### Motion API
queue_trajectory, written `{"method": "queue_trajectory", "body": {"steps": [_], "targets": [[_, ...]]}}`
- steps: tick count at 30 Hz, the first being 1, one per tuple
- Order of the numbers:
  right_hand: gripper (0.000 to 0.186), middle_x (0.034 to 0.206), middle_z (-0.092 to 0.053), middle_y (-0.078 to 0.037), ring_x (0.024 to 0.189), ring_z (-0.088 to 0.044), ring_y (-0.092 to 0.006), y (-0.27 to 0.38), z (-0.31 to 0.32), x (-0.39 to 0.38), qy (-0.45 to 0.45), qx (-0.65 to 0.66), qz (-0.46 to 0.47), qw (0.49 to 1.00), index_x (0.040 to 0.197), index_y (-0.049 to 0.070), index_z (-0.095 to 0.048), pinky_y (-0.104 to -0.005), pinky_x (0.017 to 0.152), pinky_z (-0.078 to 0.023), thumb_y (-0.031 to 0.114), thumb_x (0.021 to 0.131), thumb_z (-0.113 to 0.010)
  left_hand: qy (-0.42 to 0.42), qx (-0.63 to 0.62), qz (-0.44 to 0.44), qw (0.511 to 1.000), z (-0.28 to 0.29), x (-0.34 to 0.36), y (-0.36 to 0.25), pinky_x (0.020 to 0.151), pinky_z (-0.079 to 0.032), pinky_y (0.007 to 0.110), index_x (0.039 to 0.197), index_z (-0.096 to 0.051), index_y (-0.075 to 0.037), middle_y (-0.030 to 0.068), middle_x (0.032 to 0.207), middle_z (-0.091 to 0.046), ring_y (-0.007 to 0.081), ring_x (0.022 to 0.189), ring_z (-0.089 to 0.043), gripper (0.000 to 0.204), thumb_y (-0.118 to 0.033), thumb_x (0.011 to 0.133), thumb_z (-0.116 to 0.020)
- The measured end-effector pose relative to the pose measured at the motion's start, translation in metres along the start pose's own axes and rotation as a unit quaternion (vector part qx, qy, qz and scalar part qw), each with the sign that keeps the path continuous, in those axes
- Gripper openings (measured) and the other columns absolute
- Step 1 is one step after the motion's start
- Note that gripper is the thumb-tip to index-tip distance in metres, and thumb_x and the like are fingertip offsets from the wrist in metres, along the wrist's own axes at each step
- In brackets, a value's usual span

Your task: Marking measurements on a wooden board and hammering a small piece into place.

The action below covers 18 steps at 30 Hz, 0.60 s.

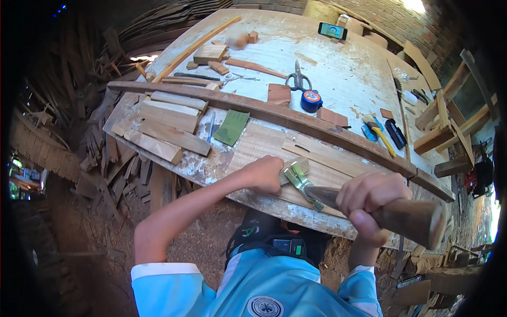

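My right hand is closed around the thick wooden handle of a hammer. The shiny, green-tinted metal head sits at the handle's left end, close to my left hand. My left hand is closed on a small piece of wood at the near edge of the table; the hammer head partly covers this piece. Beneath them lies a flat wooden board, with a thin wooden strip on it. A green sheet of sandpaper lies beyond my left hand.
A long wooden beam crosses the table. Beyond it lie scissors, a blue tape measure and wood blocks. Wood pieces lie left; a yellow-handled brush lies right. A phone stands at the back.
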State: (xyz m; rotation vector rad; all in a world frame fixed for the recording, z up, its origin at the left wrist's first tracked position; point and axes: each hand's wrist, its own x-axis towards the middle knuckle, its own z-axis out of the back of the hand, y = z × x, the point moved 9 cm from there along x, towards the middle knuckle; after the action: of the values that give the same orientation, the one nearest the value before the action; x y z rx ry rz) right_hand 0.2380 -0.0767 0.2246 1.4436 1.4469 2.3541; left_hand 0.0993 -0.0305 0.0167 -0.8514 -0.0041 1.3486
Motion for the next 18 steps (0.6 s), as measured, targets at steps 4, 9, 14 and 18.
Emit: {"method": "queue_trajectory", "body": {"steps": [4, 9, 14, 18], "targets": [[0.022, 0.050, -0.048, -0.009, 0.042, -0.050, -0.0260, -0.002, -0.001, -0.008, -0.046, -0.010, -0.062, 0.997, 0.052, 0.004, -0.047, -0.0333, 0.044, -0.043, -0.009, 0.057, -0.064, -0.020, 0.025, -0.039, 0.999, 0.003, 0.011, 0.001, 0.068, -0.054, 0.038, 0.087, -0.061, 0.008, 0.0246, 0.085, -0.066, 0.0325, 0.078, -0.067, 0.040, -0.016, 0.059, -0.075], [0.022, 0.051, -0.051, -0.007, 0.041, -0.051, -0.0197, 0.043, 0.003, -0.046, 0.013, 0.138, 0.125, 0.982, 0.063, 0.002, -0.047, -0.0320, 0.039, -0.043, -0.012, 0.062, -0.064, 0.237, -0.317, 0.019, 0.918, -0.032, 0.006, 0.035, 0.043, -0.048, 0.027, 0.083, -0.060, 0.002, 0.0095, 0.062, -0.061, 0.0141, 0.050, -0.060, 0.026, -0.007, 0.061, -0.070], [0.025, 0.060, -0.054, -0.009, 0.041, -0.051, -0.0170, 0.060, 0.052, -0.088, -0.071, 0.039, 0.196, 0.977, 0.071, 0.005, -0.037, -0.0302, 0.038, -0.045, -0.007, 0.074, -0.058, 0.214, -0.233, 0.035, 0.948, -0.032, 0.006, 0.019, 0.042, -0.047, 0.025, 0.097, -0.054, 0.004, 0.0071, 0.063, -0.059, 0.0125, 0.050, -0.057, 0.034, -0.002, 0.066, -0.067], [0.025, 0.058, -0.053, -0.009, 0.041, -0.048, -0.0168, 0.051, 0.063, -0.084, -0.081, 0.068, 0.188, 0.977, 0.072, 0.005, -0.037, -0.0309, 0.038, -0.045, -0.008, 0.073, -0.058, 0.130, -0.159, 0.019, 0.978, -0.019, 0.005, 0.006, 0.045, -0.049, 0.027, 0.100, -0.052, 0.005, 0.0089, 0.069, -0.061, 0.0144, 0.053, -0.059, 0.040, -0.006, 0.067, -0.072]]}}
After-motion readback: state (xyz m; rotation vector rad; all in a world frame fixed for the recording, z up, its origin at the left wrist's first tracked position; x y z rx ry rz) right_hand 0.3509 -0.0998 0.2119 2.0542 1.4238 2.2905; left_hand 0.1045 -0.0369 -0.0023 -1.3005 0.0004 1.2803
